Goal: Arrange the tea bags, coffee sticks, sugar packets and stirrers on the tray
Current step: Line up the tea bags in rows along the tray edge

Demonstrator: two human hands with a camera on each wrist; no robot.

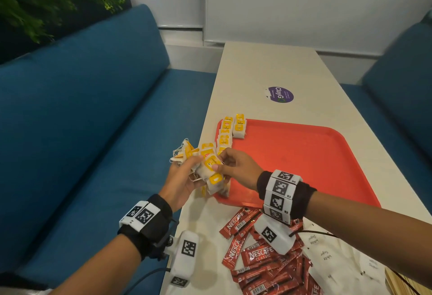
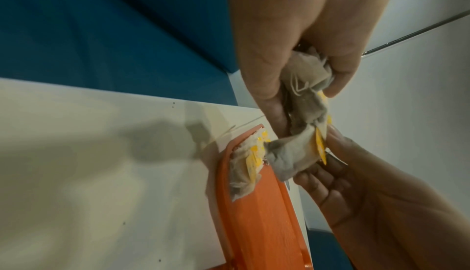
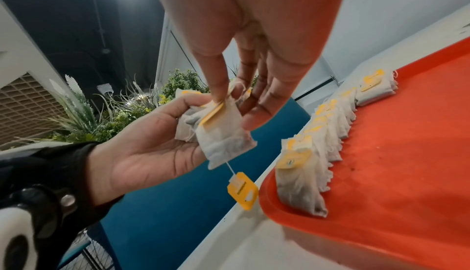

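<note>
The left hand (image 1: 181, 181) grips a bunch of white paper tea bags with yellow tags (image 1: 187, 152); the right hand (image 1: 236, 168) pinches one tea bag (image 3: 223, 131) above the red plastic tray's (image 1: 304, 154) left edge.

head view looks down from above; wrist views close, sharing tray (image 2: 257, 224)

Arms: bare forearms, no sleeves.
Left wrist band (image 1: 149, 218): black fabric cuff, white blocks with black square-code markers.
Right wrist band (image 1: 282, 191): black cuff, white marker blocks labelled R2, R3.
Wrist cameras: white housings, marker-tagged, thin black cables.
</note>
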